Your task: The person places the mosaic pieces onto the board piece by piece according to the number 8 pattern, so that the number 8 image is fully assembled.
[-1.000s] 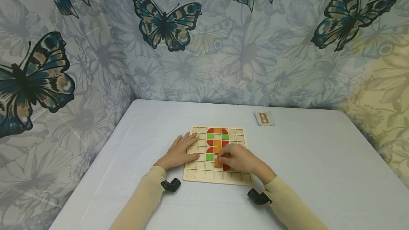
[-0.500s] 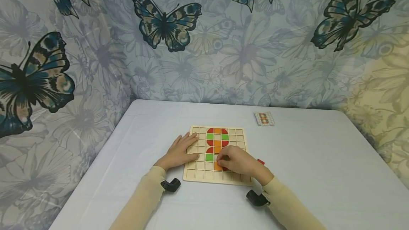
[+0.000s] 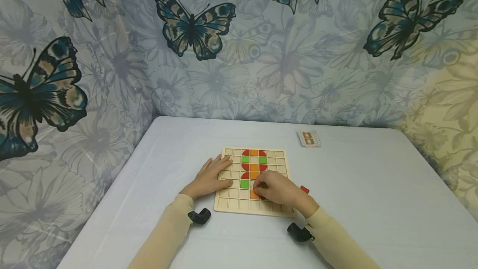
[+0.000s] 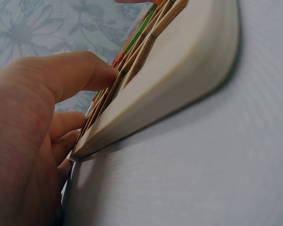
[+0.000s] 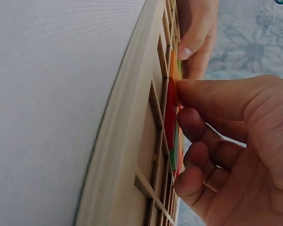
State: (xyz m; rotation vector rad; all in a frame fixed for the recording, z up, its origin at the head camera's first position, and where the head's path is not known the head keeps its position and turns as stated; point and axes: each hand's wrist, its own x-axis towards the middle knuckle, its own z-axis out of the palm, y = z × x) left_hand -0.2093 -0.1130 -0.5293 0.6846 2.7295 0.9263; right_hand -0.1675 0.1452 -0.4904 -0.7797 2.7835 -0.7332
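A wooden grid board [image 3: 233, 204] lies on the table, with red, orange and green tiles in its middle columns. My left hand [image 3: 209, 178] rests on the board's left edge, fingers spread. Its thumb [image 4: 80, 73] lies on the rim side in the left wrist view. My right hand [image 3: 278, 187] is over the lower middle cells. In the right wrist view its thumb tip [image 5: 186, 89] touches an orange tile [image 5: 173, 66] beside a red tile [image 5: 170, 110]. The other fingers are bent and hold nothing visible. That orange tile lies in the grid; my hand hides some neighbouring tiles.
A small stack of pattern cards [image 3: 309, 138] lies toward the back right of the white table [image 3: 366, 186]. A loose red piece [image 3: 304, 189] sits just right of the board, partly behind my right wrist. Butterfly-patterned fabric [image 3: 192, 28] stands behind the table.
The orange tile has gone from between my right fingers, above the board, down into a cell. My right hand shifted slightly, uncovering the loose red piece. The left hand has stayed put.
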